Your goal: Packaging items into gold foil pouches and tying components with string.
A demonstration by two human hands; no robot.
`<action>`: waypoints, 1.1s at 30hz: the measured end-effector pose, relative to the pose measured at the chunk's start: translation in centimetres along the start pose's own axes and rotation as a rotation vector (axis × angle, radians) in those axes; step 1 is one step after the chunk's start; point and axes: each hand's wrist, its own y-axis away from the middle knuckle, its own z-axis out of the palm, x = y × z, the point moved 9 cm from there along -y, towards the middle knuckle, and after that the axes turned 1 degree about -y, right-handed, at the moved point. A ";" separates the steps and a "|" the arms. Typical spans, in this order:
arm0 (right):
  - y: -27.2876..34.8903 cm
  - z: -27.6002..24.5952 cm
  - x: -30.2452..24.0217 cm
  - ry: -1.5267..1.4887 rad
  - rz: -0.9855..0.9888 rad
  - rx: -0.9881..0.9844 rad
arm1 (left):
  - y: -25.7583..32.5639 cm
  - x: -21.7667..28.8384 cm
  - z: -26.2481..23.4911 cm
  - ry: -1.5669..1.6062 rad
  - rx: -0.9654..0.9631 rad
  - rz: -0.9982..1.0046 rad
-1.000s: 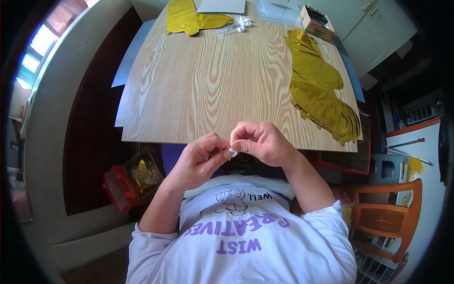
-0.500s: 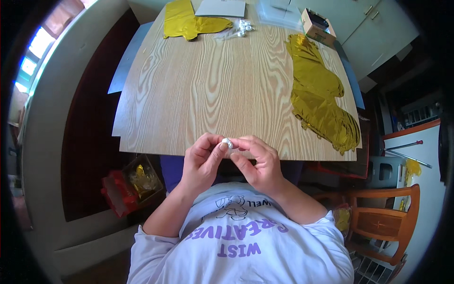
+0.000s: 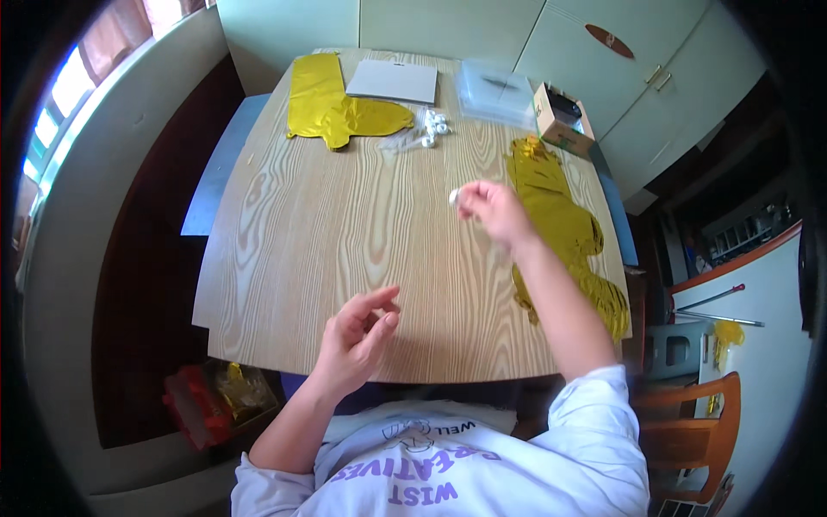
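Observation:
My right hand (image 3: 496, 214) is stretched out over the right part of the table and pinches a small white roll (image 3: 454, 197) between thumb and fingertips. What the roll is made of is too small to tell. My left hand (image 3: 351, 343) hangs above the table's near edge, empty, with its fingers loosely bent and thumb apart. A pile of similar small white rolls (image 3: 438, 122) lies farther off, partly on a clear plastic bag (image 3: 400, 140). Flat gold foil balloons (image 3: 551, 200) stretch along the right side, partly behind my right forearm.
Another flat gold foil balloon (image 3: 314, 99) lies at the far left of the wood-grain table (image 3: 345, 207). Beside it are a grey-white flat sheet (image 3: 392, 82), clear plastic sheets (image 3: 493, 90) and a cardboard box (image 3: 560, 129). A wooden chair (image 3: 689, 439) stands at lower right.
My hands have parted. The right one has moved forward and right over the table with the white roll, and the left has let go of it. The view has shifted, showing more beyond the table.

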 end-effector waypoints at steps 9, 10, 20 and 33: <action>-19.5 -5.3 3.8 0.660 0.145 0.113 | 0.3 1.8 -2.9 -0.349 0.027 0.027; -20.4 -5.4 4.1 0.686 0.194 0.083 | 0.2 1.9 -3.1 -0.344 0.028 0.026; -19.8 -5.6 3.4 0.540 0.357 -0.017 | 0.0 1.5 -3.2 -0.311 0.073 0.052; 9.1 0.5 -9.0 0.697 -0.246 -0.305 | 8.9 -0.9 -1.5 -0.393 -0.488 -0.289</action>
